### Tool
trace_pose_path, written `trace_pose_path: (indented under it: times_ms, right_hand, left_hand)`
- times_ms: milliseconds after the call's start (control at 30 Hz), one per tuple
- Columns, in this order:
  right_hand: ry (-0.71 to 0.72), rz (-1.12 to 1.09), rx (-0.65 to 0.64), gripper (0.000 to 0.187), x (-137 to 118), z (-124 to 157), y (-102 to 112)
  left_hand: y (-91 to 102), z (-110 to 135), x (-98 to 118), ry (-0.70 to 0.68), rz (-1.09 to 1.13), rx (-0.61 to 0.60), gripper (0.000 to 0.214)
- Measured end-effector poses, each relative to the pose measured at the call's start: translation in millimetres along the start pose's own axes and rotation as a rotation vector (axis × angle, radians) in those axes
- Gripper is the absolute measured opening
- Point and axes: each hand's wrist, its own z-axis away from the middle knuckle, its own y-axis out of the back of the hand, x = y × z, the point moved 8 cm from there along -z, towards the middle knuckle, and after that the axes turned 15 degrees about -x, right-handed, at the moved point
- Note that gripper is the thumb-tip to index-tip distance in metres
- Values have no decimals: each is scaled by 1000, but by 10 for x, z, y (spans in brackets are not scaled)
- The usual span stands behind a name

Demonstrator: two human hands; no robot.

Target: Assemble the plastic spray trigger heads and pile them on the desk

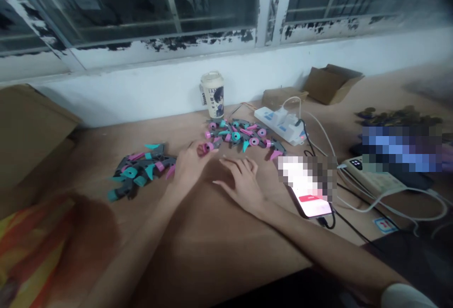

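My left hand [189, 168] is closed, its fingertips pinching a pink and grey spray head [209, 147] with a round pink collar. Just to the right, my right hand [242, 181] hovers low over the table with fingers apart and nothing in them. Beyond both hands lies a pile of similar spray heads [236, 135] in grey, pink and teal. A second pile of spray heads [139, 170] spreads out left of my left hand, close to its wrist.
A paper coffee cup [213, 98] stands by the wall. At right are a white power strip [281, 125], a lit phone [309, 199], a power bank [375, 175] and loose cables. Cardboard boxes stand at left [31, 133] and back right [331, 85].
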Motion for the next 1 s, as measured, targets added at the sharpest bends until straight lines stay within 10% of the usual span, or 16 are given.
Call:
trace_pose_path:
  times_ms: [267,533,767,1000]
  right_hand:
    - [142,74,-28,37,-182,69,-25]
    - [278,-78,-89,25,-195,63,-73]
    - [286,-64,-97,15,-121,49,-103]
    - [293,-11,-109,18,-111,54,-126]
  left_hand:
    - [-321,788,-66,57,294,-138,36]
    - [-394,868,-45,-10,361,-190,32]
    - [-512,843,-190,66,961,-292,30]
    - [-579,786,-219,33,914,-346,23]
